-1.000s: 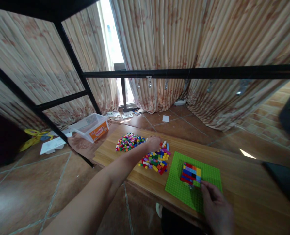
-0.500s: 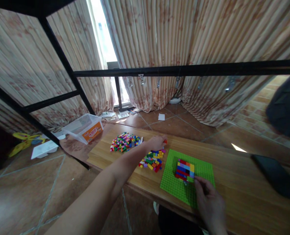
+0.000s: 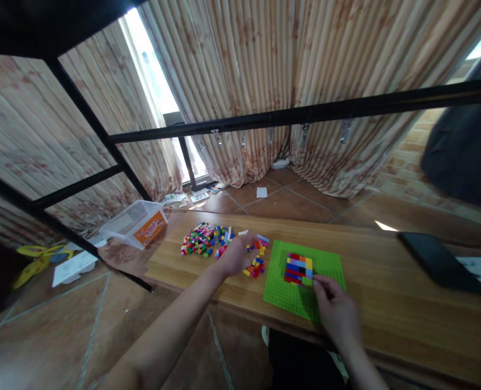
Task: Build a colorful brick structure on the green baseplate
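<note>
My left hand (image 3: pixel 237 254) reaches over a small group of loose toy bricks (image 3: pixel 258 265) in the middle of the wooden table. Its fingers look apart, slightly blurred, and no brick shows in them. My right hand (image 3: pixel 338 309) pinches the lower right corner, by a light green brick, of a small multicoloured brick block (image 3: pixel 298 269). This block has rows of red, blue, light blue and yellow bricks. It is over the green baseplate (image 3: pixel 281 295); whether it touches the plate, I cannot tell.
A larger pile of mixed bricks (image 3: pixel 202 238) lies at the table's left end. Beyond it stands a clear plastic bin (image 3: pixel 132 222) with an orange label. A dark flat object (image 3: pixel 435 262) rests on the right. A black metal frame bar (image 3: pixel 240 123) crosses behind the table.
My left hand has drawn back from the far edge of the small brick group to its left side. My right hand stays at the block's corner. The view has shifted somewhat.
</note>
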Demonstrator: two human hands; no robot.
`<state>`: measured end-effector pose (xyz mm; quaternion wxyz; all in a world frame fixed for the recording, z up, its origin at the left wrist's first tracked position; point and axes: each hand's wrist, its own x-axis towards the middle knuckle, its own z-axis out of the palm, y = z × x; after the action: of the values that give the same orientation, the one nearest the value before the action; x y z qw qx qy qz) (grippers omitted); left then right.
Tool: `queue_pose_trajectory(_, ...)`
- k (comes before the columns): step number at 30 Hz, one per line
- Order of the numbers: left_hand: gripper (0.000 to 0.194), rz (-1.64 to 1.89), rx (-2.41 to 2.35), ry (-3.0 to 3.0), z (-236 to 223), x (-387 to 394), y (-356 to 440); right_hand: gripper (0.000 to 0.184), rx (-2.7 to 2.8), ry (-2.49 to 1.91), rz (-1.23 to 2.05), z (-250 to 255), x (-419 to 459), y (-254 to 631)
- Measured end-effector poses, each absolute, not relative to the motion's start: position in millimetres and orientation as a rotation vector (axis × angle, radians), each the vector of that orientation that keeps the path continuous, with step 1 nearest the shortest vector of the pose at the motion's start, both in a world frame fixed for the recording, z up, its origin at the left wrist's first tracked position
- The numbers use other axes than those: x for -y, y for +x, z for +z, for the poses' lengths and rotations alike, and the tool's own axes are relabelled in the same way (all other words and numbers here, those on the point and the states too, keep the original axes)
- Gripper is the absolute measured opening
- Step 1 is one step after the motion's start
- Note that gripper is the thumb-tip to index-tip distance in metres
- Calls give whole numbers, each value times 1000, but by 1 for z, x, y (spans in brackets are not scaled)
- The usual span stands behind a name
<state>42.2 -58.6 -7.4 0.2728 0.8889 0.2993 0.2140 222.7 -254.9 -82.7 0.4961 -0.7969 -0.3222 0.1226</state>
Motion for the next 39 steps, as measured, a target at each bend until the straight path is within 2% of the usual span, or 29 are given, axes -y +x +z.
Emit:
queue_pose_trajectory(4,20,699,-778,1929,-35,126,43,39,794,-1865,287,-82,254,221)
queue_pose_trajectory(9,27,827,-806,1911,-51,163,64,38,821,-1834,284,-81,254,220)
queue_pose_trajectory(15,29,1005,-754,2227,-53,161,88,36,843,-1798,290,-81,253,218)
queue_pose_trajectory(23,29,1055,-672,2579,-78,164,90,37,865,-1823,265,-81,252,218)
queue_pose_trajectory(33,18,1127,-670,2392,-73,164,88,37,859,-1835,248,-81,251,217)
queue_pose_trajectory(39,25,1039,-734,2349,-68,162,92,36,859,-1850,221,-80,251,217)
